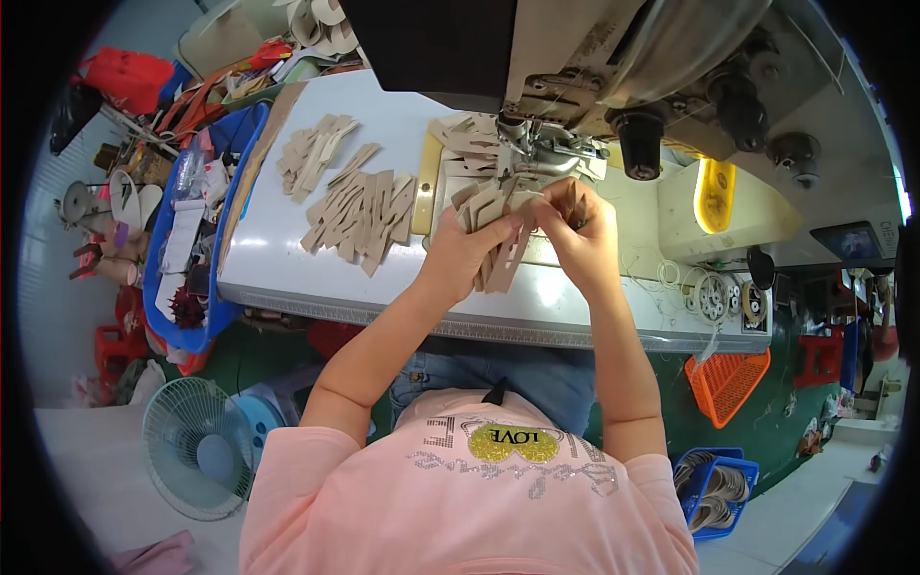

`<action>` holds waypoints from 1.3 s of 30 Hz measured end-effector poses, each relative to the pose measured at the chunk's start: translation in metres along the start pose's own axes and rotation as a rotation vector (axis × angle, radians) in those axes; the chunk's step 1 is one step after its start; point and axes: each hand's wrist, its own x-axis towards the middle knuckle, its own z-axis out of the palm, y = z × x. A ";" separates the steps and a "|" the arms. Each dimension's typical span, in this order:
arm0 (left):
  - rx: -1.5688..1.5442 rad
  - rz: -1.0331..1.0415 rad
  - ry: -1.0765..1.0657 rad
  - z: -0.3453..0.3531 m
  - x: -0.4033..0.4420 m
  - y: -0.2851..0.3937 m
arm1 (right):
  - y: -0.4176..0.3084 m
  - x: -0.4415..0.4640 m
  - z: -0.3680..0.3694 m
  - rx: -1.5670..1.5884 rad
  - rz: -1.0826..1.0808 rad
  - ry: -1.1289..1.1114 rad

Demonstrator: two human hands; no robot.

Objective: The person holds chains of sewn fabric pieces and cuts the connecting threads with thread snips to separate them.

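Beige pieces (504, 265) (in left fingers (494, 232))

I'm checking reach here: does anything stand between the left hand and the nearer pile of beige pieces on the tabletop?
Nothing upright shows between the left hand and the nearer pile of beige pieces; only a yellow strip, seemingly flat, lies partly between them.

Two bare forearms (395, 335) slanting inward from the lower half, elbows (347, 401) slightly bent, left hand (468, 251) and right hand (586, 238) close together, just above centre, both pinching, thumbs (498, 230) turned inward
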 end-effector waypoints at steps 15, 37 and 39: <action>-0.131 -0.036 0.116 0.016 0.022 0.017 | 0.003 0.018 -0.010 -0.571 -0.427 0.083; -0.016 0.025 0.100 0.013 0.011 0.007 | -0.010 0.016 -0.011 -0.659 -0.324 0.024; -0.003 0.024 0.098 0.011 0.011 0.006 | -0.007 0.016 -0.011 -0.643 -0.342 0.034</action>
